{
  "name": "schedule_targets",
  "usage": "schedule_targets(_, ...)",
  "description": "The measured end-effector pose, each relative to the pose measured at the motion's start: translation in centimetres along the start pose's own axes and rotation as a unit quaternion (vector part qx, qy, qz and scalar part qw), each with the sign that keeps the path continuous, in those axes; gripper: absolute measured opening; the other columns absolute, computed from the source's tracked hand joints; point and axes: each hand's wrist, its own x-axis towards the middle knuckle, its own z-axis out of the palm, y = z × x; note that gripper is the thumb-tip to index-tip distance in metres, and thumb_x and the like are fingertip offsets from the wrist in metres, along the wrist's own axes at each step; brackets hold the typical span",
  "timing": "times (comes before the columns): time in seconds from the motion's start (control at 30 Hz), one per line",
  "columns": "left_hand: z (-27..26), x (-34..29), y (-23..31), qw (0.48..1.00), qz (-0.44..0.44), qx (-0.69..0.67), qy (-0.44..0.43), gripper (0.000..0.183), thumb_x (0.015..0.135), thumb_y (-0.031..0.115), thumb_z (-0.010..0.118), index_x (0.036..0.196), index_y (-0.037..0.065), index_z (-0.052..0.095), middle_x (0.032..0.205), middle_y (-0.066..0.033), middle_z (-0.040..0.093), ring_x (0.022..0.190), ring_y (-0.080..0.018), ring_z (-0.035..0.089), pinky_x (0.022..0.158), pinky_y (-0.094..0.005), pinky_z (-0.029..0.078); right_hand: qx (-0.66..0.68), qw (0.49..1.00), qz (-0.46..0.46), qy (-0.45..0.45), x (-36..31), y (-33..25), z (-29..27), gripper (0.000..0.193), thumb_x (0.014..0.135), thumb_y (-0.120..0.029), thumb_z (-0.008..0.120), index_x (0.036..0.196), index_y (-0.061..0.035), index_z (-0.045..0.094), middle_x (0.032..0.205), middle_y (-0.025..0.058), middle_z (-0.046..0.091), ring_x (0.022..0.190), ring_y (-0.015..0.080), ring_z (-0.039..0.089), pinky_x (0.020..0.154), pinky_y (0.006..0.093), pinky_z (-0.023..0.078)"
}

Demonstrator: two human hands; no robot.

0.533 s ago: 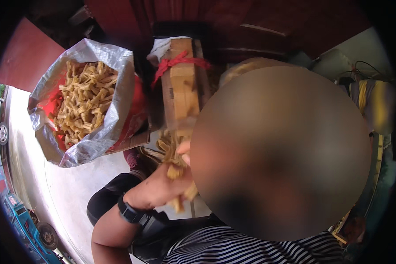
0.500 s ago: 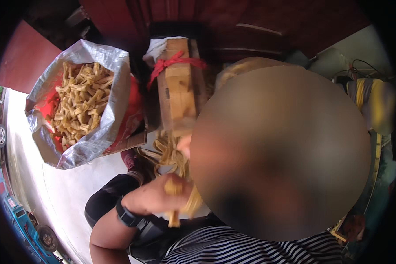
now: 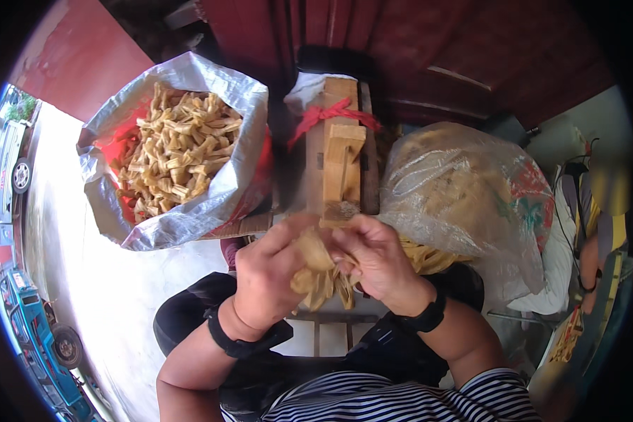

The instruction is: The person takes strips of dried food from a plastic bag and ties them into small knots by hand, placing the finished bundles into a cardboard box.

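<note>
My left hand is closed, with its fingers curled on yellowish flat strips that hang in a bunch over my lap. My right hand pinches the same bunch from the other side, thumb toward the left hand. Both hands meet just below the near end of a wooden block fixture, which has a red cloth tie around it. Fingertips and strips overlap and are slightly blurred, so how the strips are folded is hard to see.
At the left stands a silvery sack full of knotted tan pieces. A clear plastic bag sits at the right, with loose yellow strips beside it. Another person's arm shows near the right edge. Vehicles stand outside at far left.
The large blurred shape that covered the right side is gone, uncovering my right hand and the plastic bag. My left hand has moved up, and the surroundings have shifted right in the view.
</note>
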Motion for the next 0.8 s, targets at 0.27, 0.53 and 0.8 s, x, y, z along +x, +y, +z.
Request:
schedule_targets(0.27,0.3,-0.3,-0.8,0.981,-0.094,0.021,-0.167,0.022,0.07,0.008,0.069,0.09,0.002,0.066,0.115,-0.0093,0.063,0.086,-0.0325,0.065,0.072,-0.0356,0.054,-0.535,0.812,-0.234,-0.02,-0.5,-0.2,0.0,0.027,0.089,-0.027,0.062,0.08,-0.0012,0.059,0.062,0.014,0.059,0.054,0.028,0.059,0.054,0.0331,0.047)
schedule_targets(0.53,-3.0,1.5,0.0,0.959,-0.099,-0.249,-0.09,0.004,0.08,-0.002,0.065,0.082,-0.005,0.065,0.104,-0.0149,0.065,0.091,-0.024,0.064,0.079,-0.032,0.05,-0.241,0.952,0.113,-0.154,-0.8,-2.4,-1.0,0.04,0.1,-0.03,0.043,0.075,-0.003,0.057,0.066,-0.0026,0.052,0.054,0.0047,0.043,0.048,0.0234,0.034)
schedule_targets(0.8,-3.5,0.9,-0.1,0.875,-0.274,-0.397,0.044,0.015,0.087,0.009,0.065,0.085,-0.006,0.065,0.098,-0.0119,0.064,0.073,-0.012,0.056,0.064,-0.0239,0.045,-0.017,0.97,0.161,-0.179,-0.7,-2.9,-1.4,0.038,0.098,-0.03,0.049,0.071,-0.0039,0.053,0.061,-0.0028,0.042,0.048,0.004,0.026,0.048,0.0208,0.024)
